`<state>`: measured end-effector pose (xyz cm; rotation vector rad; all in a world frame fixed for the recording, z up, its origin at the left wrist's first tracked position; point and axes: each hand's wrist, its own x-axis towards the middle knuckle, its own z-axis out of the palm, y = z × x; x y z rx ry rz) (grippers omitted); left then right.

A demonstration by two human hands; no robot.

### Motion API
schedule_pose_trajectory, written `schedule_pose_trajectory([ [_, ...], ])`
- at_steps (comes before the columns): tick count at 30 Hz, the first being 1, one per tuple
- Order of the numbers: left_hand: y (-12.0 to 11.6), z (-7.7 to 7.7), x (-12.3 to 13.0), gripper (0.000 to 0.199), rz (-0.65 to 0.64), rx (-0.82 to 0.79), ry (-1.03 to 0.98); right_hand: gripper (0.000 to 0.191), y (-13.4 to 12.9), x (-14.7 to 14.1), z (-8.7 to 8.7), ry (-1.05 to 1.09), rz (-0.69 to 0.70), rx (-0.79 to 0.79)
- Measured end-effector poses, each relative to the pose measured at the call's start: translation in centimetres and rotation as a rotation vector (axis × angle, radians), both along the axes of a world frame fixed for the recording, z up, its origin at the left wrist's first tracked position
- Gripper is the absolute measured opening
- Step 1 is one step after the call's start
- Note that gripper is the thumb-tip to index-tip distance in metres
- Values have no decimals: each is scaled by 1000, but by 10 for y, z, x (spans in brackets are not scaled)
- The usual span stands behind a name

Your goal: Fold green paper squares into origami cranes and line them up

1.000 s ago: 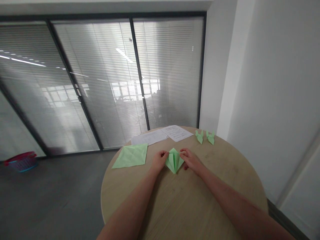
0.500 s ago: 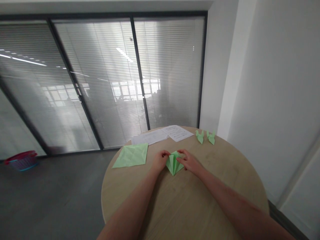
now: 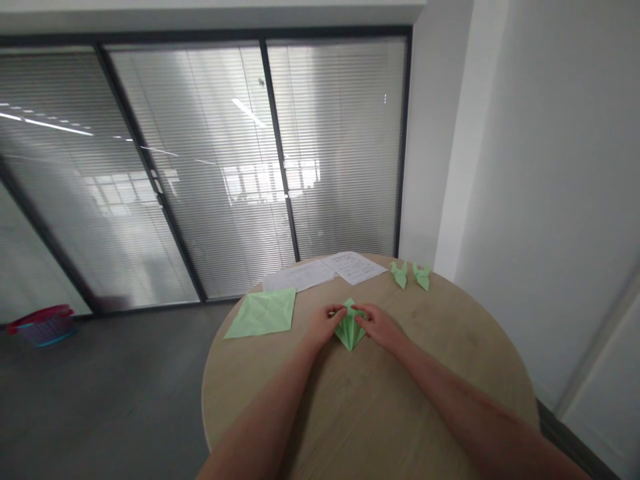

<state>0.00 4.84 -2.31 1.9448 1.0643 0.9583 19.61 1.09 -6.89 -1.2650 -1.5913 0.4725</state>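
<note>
A pleated piece of light green origami paper [image 3: 351,333] lies on the round wooden table in front of me, its point towards me. My left hand [image 3: 326,324] pinches its left side near the top, thumb and fingers closed. From the right, my right hand [image 3: 376,325] has its fingertips closed on the upper right part of the same paper. Fingers cover some of the paper's sides. Left of my hands lies a flat, creased green sheet [image 3: 264,312].
Two folded green paper figures [image 3: 400,274] stand at the table's back right. White printed sheets [image 3: 356,267] lie along the back edge of the wooden table [image 3: 380,413]. A red and blue basket [image 3: 44,327] sits on the floor at left, by the glass partition.
Both hands have drawn slightly inward over the top of the green paper. My left thumb now reaches onto its upper part, and the pleats have spread a little flatter.
</note>
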Motion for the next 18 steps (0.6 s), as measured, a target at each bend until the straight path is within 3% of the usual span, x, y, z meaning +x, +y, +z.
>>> schedule_pose_trajectory([
  [9,-4,6,0,43,-3,-22,4,39,-6,0,9,-35,-31,-42],
  [14,-7,12,-6,48,-73,-160,-38,35,-5,0,9,-25,-55,-46],
  [18,-4,13,-12,56,-137,-260,-102,40,-4,3,8,38,3,-95],
])
